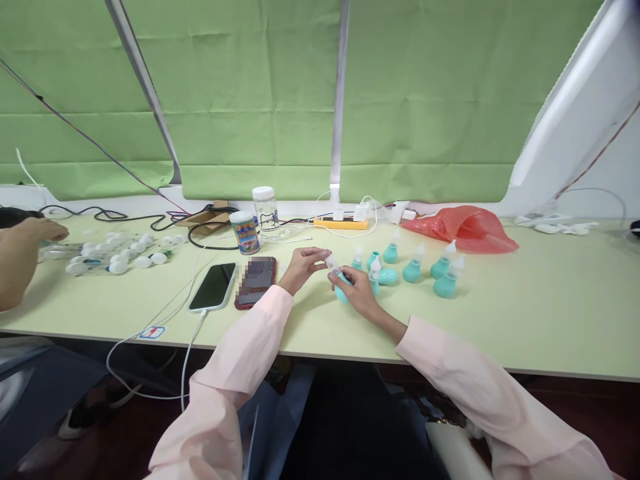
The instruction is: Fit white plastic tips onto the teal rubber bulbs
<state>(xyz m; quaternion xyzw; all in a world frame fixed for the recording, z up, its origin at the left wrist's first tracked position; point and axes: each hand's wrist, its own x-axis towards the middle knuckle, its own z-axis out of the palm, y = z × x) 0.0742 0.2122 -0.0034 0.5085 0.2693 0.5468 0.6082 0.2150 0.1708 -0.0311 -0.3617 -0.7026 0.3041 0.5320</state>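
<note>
My right hand [361, 293] is wrapped round a teal bulb nasal aspirator [342, 291], held tilted just above the table. At its upper end, the fingers of my left hand [303, 268] pinch the clear nozzle [331, 263]. Whether the nozzle is seated on the bulb cannot be made out. Close by on the right stand several more teal aspirators [413, 271] with clear or whitish nozzles pointing up. One teal bulb [388, 277] lies on its side among them. Behind it, a teal bulb [373, 259] shows an open top.
Two phones [214, 288] lie left of my hands, one with a white cable. Behind are a printed tub [245, 233], a clear jar [265, 210], an orange power strip [341, 224] and a red plastic bag [463, 230]. Another person's hand [25, 247] is near white-capped items [119, 265].
</note>
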